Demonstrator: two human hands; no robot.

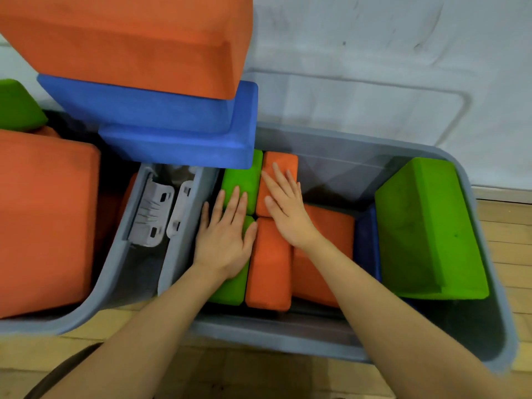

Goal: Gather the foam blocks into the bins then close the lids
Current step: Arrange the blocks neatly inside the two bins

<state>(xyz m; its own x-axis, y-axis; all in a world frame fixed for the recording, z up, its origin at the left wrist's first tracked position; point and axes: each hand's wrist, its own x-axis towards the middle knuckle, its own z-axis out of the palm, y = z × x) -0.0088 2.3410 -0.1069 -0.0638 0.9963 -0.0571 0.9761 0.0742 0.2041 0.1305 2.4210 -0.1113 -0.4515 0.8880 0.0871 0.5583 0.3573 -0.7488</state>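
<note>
Blocks fill my view, and I place them all against the right bin (pixel 486 254), the grey tub my hands reach into. Far left of it, a green block (pixel 17 105) pokes up behind a big orange block (pixel 43 220) that sits in the left bin (pixel 115 263). That bin's rim lies just beside the right bin's left wall, with white latches (pixel 157 214) between the two. Above that wall, a stack of one orange block (pixel 123 38) on two blue blocks (pixel 161 122) looms close to the camera, and I cannot tell what it rests on.

Inside the right bin, at its left end, my left hand (pixel 224 237) lies flat, fingers straight and slightly spread, pressing on green blocks (pixel 239 182). Just right of it, my right hand (pixel 283 208) lies flat too, fingers straight, touching a small orange block (pixel 283 165) at the back. An orange block (pixel 269 269) sits in front of it, another orange slab (pixel 331 234) further right. A dark blue block (pixel 367 243) stands on edge next, and a large green block (pixel 426 226) leans tilted at the bin's right end. Neither hand grips anything. Wooden floor (pixel 503 226) shows right of the bin.
</note>
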